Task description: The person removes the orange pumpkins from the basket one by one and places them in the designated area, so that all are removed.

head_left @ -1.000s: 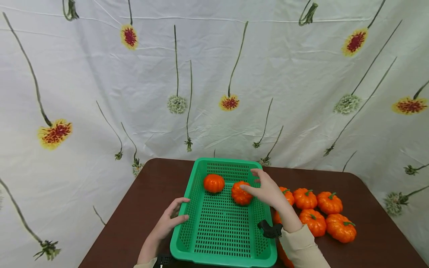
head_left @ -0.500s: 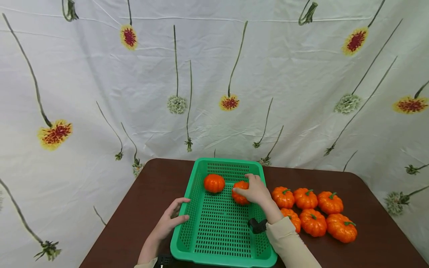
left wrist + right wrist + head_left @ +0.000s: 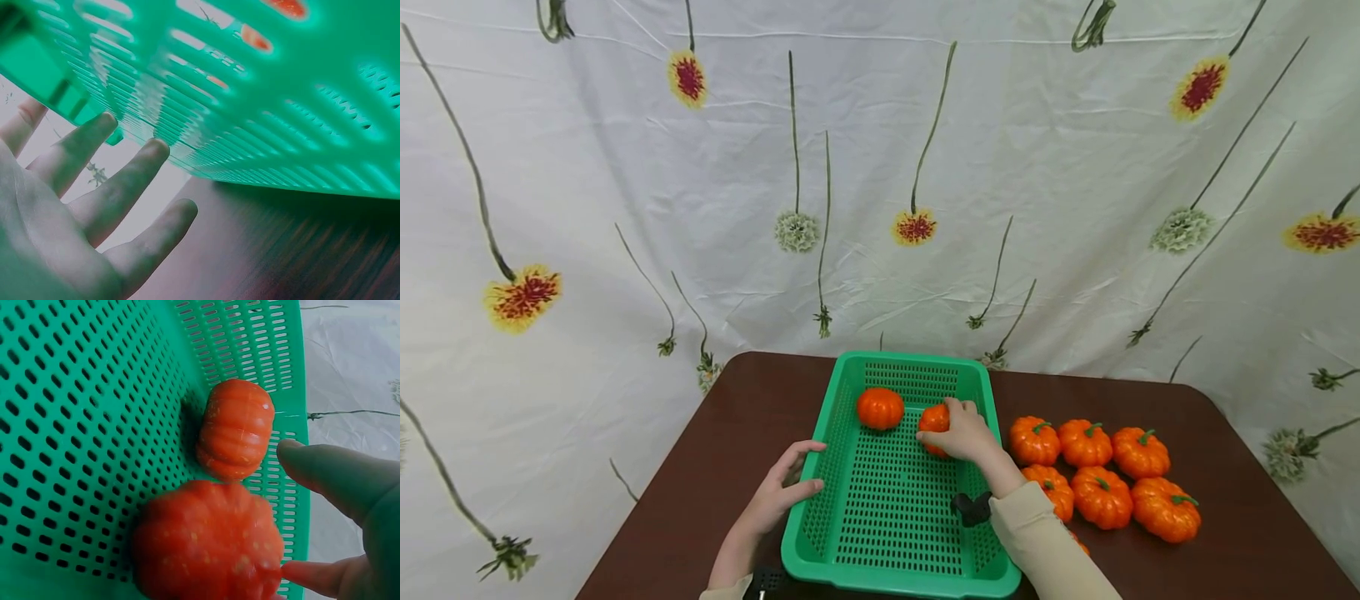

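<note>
A green slotted plastic basket [image 3: 895, 585] stands on the table, with two small orange pumpkins inside. One pumpkin [image 3: 880, 409] lies at the back left of it. My right hand [image 3: 964, 435] reaches over the other pumpkin [image 3: 934, 419], thumb and fingers spread about it and partly hiding it. In the right wrist view a fingertip is right at that pumpkin's side [image 3: 209, 540], while the thumb [image 3: 325, 472] shows clear of it. My left hand [image 3: 778, 487] is at the basket's left side, its fingers [image 3: 134, 181] extended and loosely spread close to the slotted wall [image 3: 262, 150].
Several more orange pumpkins [image 3: 1101, 497] with green stems sit in rows on the dark brown table [image 3: 1232, 517], right of the basket. My right forearm partly covers the nearest ones. A pale floral cloth [image 3: 865, 275] hangs behind the table.
My right hand has moved left and down from above the basket's right rim, closing in round the right-hand pumpkin. The left hand and the pumpkins have kept their places.
</note>
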`<control>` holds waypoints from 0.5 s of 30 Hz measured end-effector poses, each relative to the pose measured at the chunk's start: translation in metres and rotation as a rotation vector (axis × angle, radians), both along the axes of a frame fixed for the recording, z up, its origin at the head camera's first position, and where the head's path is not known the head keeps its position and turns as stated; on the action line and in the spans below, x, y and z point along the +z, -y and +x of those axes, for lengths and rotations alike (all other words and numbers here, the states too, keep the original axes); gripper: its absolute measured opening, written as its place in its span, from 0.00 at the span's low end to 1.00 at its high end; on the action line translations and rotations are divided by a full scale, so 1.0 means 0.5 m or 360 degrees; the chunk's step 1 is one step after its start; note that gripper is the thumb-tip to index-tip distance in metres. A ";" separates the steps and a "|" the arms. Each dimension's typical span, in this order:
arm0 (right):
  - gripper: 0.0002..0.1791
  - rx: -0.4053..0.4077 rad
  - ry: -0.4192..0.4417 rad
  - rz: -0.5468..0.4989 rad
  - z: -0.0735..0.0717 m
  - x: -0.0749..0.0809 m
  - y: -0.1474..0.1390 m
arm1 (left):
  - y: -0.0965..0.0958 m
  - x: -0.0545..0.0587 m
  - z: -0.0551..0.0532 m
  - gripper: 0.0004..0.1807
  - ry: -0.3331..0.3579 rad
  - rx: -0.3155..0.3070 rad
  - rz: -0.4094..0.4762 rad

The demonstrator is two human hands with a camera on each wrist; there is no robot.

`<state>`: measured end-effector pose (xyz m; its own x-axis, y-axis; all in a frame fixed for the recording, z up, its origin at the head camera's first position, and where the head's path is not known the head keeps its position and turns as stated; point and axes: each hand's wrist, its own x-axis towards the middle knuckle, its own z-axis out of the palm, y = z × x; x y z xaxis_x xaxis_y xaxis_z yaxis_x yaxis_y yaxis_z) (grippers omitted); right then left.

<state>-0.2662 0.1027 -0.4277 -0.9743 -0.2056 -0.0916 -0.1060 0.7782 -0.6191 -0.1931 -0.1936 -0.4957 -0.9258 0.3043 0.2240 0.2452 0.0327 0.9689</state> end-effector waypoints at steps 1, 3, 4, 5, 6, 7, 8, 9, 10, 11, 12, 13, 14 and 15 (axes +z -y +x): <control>0.42 0.0002 0.0007 -0.0005 0.001 0.000 0.001 | 0.000 0.000 0.000 0.24 0.0001 -0.0001 0.0001; 0.40 0.0025 0.0021 -0.0013 0.001 0.000 0.000 | 0.001 0.000 -0.001 0.24 0.0000 -0.0001 0.0001; 0.38 0.0040 0.0031 -0.0020 0.001 -0.002 0.000 | 0.000 0.001 0.000 0.24 -0.0002 -0.0003 0.0002; 0.37 0.0052 0.0044 -0.0033 0.001 -0.003 0.000 | 0.000 0.002 0.000 0.24 -0.0002 -0.0004 0.0004; 0.35 0.0065 0.0055 -0.0045 0.000 -0.004 -0.001 | 0.000 0.002 0.000 0.24 -0.0002 -0.0005 0.0005; 0.33 0.0080 0.0062 -0.0058 -0.001 -0.006 -0.002 | 0.000 0.002 0.000 0.24 -0.0003 -0.0006 0.0007; 0.31 0.0095 0.0064 -0.0069 -0.001 -0.007 -0.002 | 0.000 0.002 0.000 0.24 -0.0002 -0.0007 0.0007; 0.30 0.0106 0.0066 -0.0083 -0.002 -0.008 -0.003 | 0.000 0.002 0.000 0.24 0.0001 -0.0008 0.0010; 0.28 0.0116 0.0067 -0.0096 -0.003 -0.009 -0.003 | 0.000 0.002 0.000 0.24 0.0002 -0.0009 0.0012; 0.27 0.0124 0.0063 -0.0102 -0.003 -0.010 -0.004 | 0.000 0.000 -0.001 0.24 0.0002 -0.0007 0.0009; 0.26 0.0133 0.0060 -0.0106 -0.003 -0.010 -0.004 | 0.000 0.000 -0.001 0.24 0.0004 -0.0003 0.0007; 0.25 0.0142 0.0056 -0.0110 -0.003 -0.010 -0.005 | 0.001 -0.001 -0.001 0.24 0.0005 -0.0001 0.0005; 0.25 0.0147 0.0054 -0.0112 -0.002 -0.009 -0.005 | 0.001 -0.003 -0.002 0.24 0.0003 0.0000 0.0004; 0.25 0.0151 0.0051 -0.0113 -0.002 -0.009 -0.005 | 0.001 -0.004 -0.002 0.24 0.0000 0.0001 0.0004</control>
